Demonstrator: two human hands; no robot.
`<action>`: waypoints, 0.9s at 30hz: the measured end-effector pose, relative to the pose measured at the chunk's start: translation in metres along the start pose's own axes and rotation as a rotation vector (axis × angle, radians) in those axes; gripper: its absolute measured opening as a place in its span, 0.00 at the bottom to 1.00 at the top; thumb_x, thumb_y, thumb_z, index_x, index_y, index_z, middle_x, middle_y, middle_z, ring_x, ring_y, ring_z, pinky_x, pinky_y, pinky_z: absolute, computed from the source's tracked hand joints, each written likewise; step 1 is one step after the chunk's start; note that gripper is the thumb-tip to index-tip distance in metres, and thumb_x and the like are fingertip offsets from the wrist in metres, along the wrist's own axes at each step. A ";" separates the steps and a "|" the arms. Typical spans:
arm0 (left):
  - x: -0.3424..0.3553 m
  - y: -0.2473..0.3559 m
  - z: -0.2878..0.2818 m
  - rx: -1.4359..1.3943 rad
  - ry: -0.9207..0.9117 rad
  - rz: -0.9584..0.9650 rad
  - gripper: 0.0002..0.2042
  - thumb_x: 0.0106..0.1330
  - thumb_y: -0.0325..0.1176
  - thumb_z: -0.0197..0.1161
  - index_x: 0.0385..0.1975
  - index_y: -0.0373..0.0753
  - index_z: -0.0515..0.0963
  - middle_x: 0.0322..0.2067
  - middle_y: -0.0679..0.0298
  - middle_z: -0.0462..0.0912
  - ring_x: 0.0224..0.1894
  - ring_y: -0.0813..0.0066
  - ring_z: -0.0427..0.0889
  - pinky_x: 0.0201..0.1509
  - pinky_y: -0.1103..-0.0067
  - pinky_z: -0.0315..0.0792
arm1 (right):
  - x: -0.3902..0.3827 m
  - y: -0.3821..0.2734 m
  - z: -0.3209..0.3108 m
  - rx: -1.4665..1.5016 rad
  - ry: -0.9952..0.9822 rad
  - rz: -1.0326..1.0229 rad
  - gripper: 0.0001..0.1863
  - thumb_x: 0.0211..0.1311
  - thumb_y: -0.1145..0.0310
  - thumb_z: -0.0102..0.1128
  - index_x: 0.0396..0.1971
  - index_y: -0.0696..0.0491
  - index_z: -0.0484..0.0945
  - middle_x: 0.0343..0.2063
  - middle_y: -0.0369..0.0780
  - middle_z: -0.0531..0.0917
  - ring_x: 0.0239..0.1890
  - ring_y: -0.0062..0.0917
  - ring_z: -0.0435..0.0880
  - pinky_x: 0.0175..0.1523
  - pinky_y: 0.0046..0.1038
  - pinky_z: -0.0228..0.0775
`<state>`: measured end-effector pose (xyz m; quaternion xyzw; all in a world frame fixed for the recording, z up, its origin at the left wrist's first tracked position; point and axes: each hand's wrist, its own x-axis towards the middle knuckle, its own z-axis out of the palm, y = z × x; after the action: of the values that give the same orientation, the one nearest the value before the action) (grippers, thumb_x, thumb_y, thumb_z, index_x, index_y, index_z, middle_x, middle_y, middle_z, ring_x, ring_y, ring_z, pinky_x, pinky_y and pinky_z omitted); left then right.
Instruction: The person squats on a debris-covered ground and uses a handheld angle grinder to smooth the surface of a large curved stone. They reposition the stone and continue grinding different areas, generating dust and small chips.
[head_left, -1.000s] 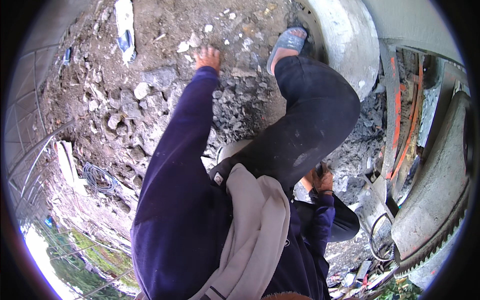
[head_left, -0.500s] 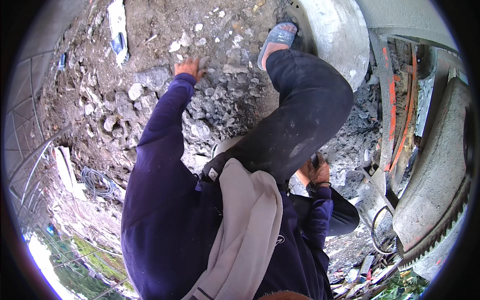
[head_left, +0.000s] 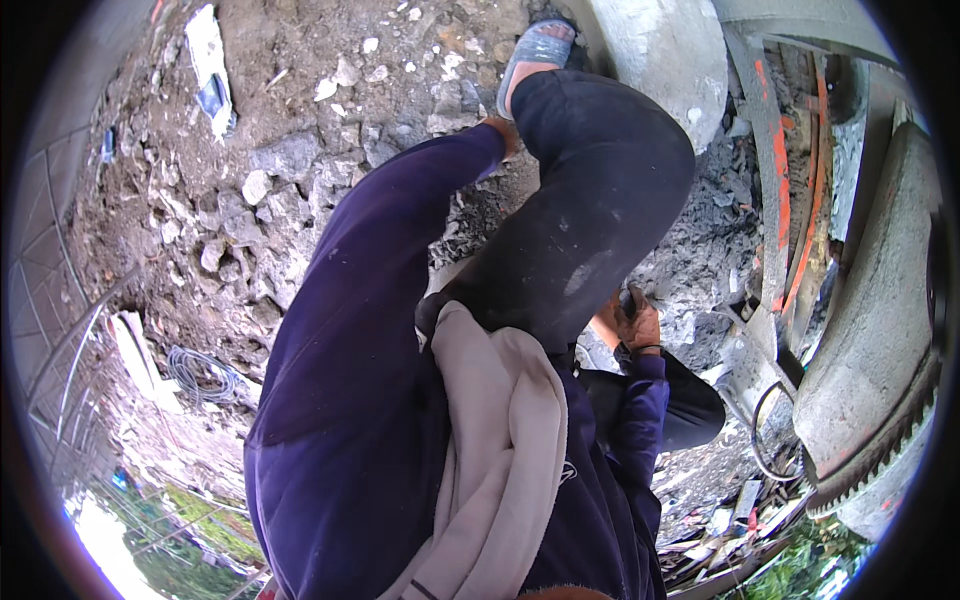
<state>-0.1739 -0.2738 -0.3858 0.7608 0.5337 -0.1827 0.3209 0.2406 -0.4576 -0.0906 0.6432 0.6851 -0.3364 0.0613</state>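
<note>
My left arm stretches across the rubble, and my left hand [head_left: 507,137] is down beside my sandalled foot [head_left: 541,47]. Only a bit of that hand shows past the purple sleeve; its fingers are hidden. Loose grey stones [head_left: 290,156] lie to the left of it. On the other side of my bent leg [head_left: 600,190], my right hand [head_left: 640,325] is low near the ground with its fingers curled. A small dark patch shows at its fingers, too unclear to name. A pale towel [head_left: 490,400] hangs down my front.
A rounded concrete piece [head_left: 665,60] stands beside my foot. At the right are orange-marked metal beams [head_left: 775,170] and a large toothed ring [head_left: 870,470]. To the left lie a wire coil [head_left: 200,375] and a torn white scrap [head_left: 208,70].
My left hand has moved right from the stones to beside my sandalled foot, and its fingers have gone out of sight. My right hand stays in about the same place.
</note>
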 end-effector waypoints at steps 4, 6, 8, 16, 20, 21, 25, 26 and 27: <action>-0.072 -0.003 -0.004 0.399 -0.284 0.154 0.14 0.73 0.40 0.57 0.52 0.52 0.88 0.57 0.69 0.86 0.61 0.64 0.83 0.61 0.63 0.77 | -0.006 -0.004 0.001 -0.037 0.034 0.054 0.21 0.60 0.67 0.64 0.55 0.53 0.80 0.41 0.53 0.87 0.46 0.52 0.86 0.48 0.46 0.78; -0.113 0.006 -0.017 0.340 -0.405 -0.003 0.13 0.71 0.39 0.58 0.48 0.52 0.89 0.53 0.68 0.88 0.58 0.64 0.85 0.61 0.66 0.78 | -0.008 0.004 -0.002 -0.050 0.009 0.022 0.29 0.58 0.67 0.71 0.61 0.55 0.76 0.45 0.55 0.86 0.47 0.51 0.87 0.52 0.41 0.80; -0.140 -0.039 0.061 0.272 0.047 0.101 0.12 0.70 0.39 0.59 0.45 0.52 0.90 0.50 0.68 0.89 0.54 0.65 0.87 0.58 0.65 0.79 | -0.003 -0.030 -0.020 0.000 -0.024 0.071 0.29 0.58 0.68 0.71 0.61 0.55 0.76 0.46 0.56 0.86 0.48 0.51 0.87 0.53 0.42 0.80; -0.300 -0.126 0.166 0.350 -0.252 -0.028 0.11 0.72 0.39 0.57 0.43 0.48 0.87 0.39 0.66 0.92 0.45 0.65 0.91 0.49 0.60 0.82 | -0.007 -0.022 -0.008 -0.007 -0.029 0.017 0.27 0.55 0.71 0.71 0.58 0.53 0.79 0.42 0.53 0.88 0.45 0.48 0.88 0.49 0.41 0.80; -0.376 -0.091 0.109 0.154 -0.369 -0.175 0.14 0.73 0.41 0.56 0.49 0.46 0.85 0.40 0.61 0.91 0.45 0.61 0.91 0.51 0.59 0.81 | -0.012 -0.010 0.002 0.012 0.061 -0.067 0.25 0.55 0.68 0.67 0.55 0.56 0.80 0.39 0.53 0.87 0.45 0.50 0.87 0.48 0.45 0.78; -0.403 -0.087 0.112 0.063 -0.443 -0.169 0.14 0.74 0.42 0.56 0.50 0.46 0.84 0.41 0.59 0.91 0.45 0.60 0.90 0.51 0.59 0.81 | -0.010 -0.007 -0.004 -0.002 0.044 -0.055 0.25 0.56 0.68 0.67 0.56 0.56 0.80 0.39 0.53 0.87 0.45 0.51 0.87 0.48 0.45 0.78; -0.446 -0.108 0.083 -0.228 -0.679 -0.229 0.17 0.74 0.43 0.55 0.55 0.45 0.83 0.44 0.55 0.90 0.47 0.55 0.90 0.54 0.58 0.80 | -0.029 0.013 0.010 -0.019 0.017 0.015 0.26 0.57 0.66 0.67 0.56 0.56 0.79 0.42 0.54 0.87 0.47 0.52 0.87 0.51 0.44 0.79; -0.443 -0.112 0.072 -0.266 -0.646 -0.276 0.17 0.74 0.43 0.55 0.56 0.44 0.82 0.45 0.54 0.90 0.47 0.54 0.90 0.54 0.58 0.80 | -0.030 0.017 0.017 -0.021 0.020 0.015 0.26 0.57 0.66 0.67 0.57 0.56 0.79 0.43 0.54 0.87 0.48 0.52 0.87 0.52 0.43 0.79; -0.446 -0.105 0.069 -0.326 -0.534 -0.347 0.18 0.74 0.43 0.54 0.57 0.44 0.82 0.46 0.53 0.90 0.48 0.52 0.90 0.55 0.57 0.79 | -0.017 0.016 0.017 -0.087 0.014 -0.039 0.27 0.57 0.64 0.68 0.57 0.56 0.79 0.45 0.56 0.86 0.50 0.52 0.86 0.53 0.43 0.78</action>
<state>-0.4291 -0.6079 -0.1900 0.5232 0.5742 -0.3393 0.5304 0.2518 -0.4821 -0.1011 0.6287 0.7118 -0.3031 0.0778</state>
